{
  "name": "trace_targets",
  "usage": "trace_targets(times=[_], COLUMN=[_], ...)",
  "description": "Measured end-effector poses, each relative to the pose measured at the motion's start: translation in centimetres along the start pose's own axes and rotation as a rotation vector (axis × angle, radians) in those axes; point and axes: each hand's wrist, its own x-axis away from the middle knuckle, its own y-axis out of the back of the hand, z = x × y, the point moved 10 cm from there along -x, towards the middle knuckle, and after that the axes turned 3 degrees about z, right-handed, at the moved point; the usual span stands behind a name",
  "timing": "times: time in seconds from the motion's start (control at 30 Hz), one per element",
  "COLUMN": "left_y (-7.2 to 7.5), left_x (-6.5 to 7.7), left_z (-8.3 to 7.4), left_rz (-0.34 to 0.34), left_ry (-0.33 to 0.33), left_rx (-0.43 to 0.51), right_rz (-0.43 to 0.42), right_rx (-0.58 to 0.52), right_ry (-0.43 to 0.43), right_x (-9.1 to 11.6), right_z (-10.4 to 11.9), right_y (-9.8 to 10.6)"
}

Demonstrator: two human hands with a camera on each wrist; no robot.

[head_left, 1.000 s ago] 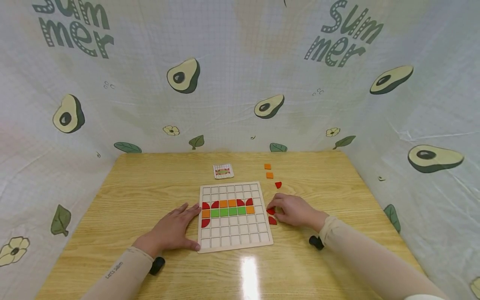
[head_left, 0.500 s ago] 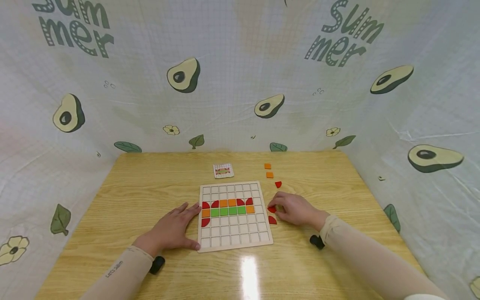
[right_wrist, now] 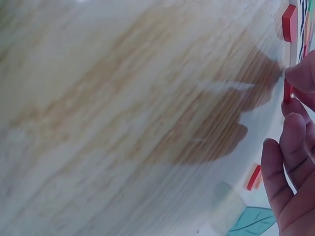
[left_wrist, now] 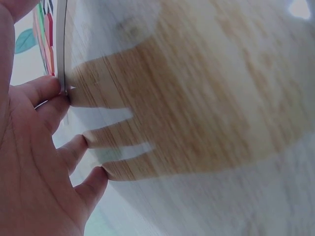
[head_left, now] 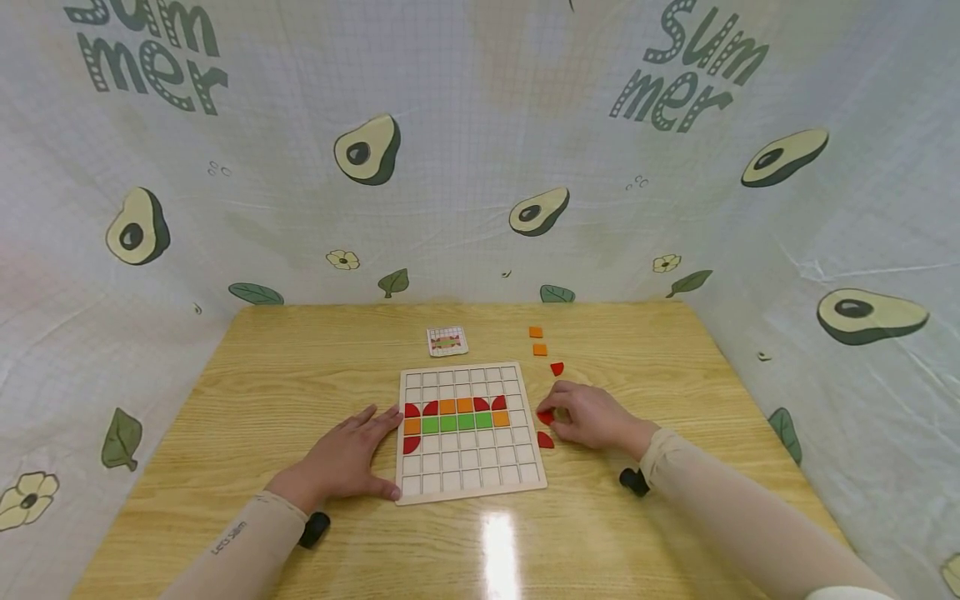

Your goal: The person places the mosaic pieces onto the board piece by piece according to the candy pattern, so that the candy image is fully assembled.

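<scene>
A square wooden grid board [head_left: 470,460] lies on the table, with red quarter-circle tiles, orange squares and a row of green squares [head_left: 448,423] set in its cells. My left hand [head_left: 347,457] is spread flat beside it, forefinger and thumb at the board's left edge. In the left wrist view, fingertips [left_wrist: 61,96] meet that edge. To the right of the board, my right hand [head_left: 588,417] pinches a red quarter-circle tile [head_left: 545,417] between thumb and forefinger; the right wrist view has this tile [right_wrist: 287,92] edge-on. Another red quarter-circle tile [head_left: 545,440] lies just nearer, by the board's right edge.
Behind the board lies a small pattern card [head_left: 447,342]. Farther right are two orange square tiles [head_left: 536,332] and a loose red quarter-circle tile [head_left: 557,368]. A printed cloth [head_left: 450,208] hangs around the back and sides of the wooden table [head_left: 285,367].
My right hand has moved slightly away from me and to the right, and the pinched red quarter-circle tile has shifted with it. My left hand and the board stay in place.
</scene>
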Motion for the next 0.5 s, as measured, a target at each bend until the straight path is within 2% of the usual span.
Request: trace_targets(times=[0.5], left_y=[-0.13], left_x=[0.04], left_z=[0.17], left_rz=[0.005], left_ry=[0.015], left_rx=[-0.004], right_rz=[-0.032], right_rx=[-0.001], right_ry=[0.012], right_x=[-0.21], right_z=[0.35], right_y=[0.76])
